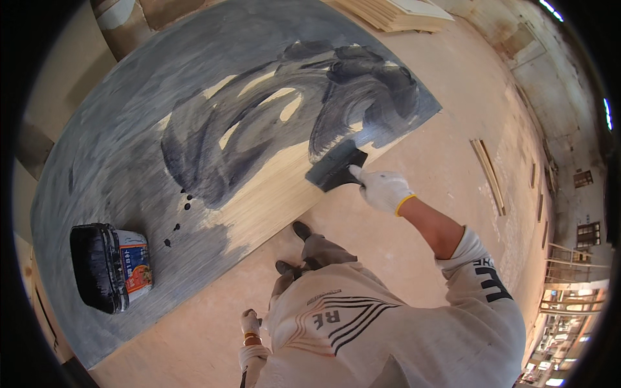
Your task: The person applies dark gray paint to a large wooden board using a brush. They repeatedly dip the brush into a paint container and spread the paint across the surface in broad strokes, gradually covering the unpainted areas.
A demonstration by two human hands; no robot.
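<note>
My right hand, in a white knitted glove with a yellow cuff, grips a wide, flat applicator coated in dark paint. Its front edge meets the near right part of a large wood-grained panel. Thick blackish strokes sweep across the panel's middle and far right, with pale wood showing between them. My left hand, also gloved, hangs low beside my body, away from the panel. A small dark thing shows at its fingers; whether it is held is unclear. At the left, a paint-smeared plastic bucket stands on the panel.
Dark paint drops dot the panel near the bucket. Beyond its far right corner lies a stack of boards. Narrow wooden strips lie on the floor to the right, towards a wall. My shoes are close to the panel's near edge.
</note>
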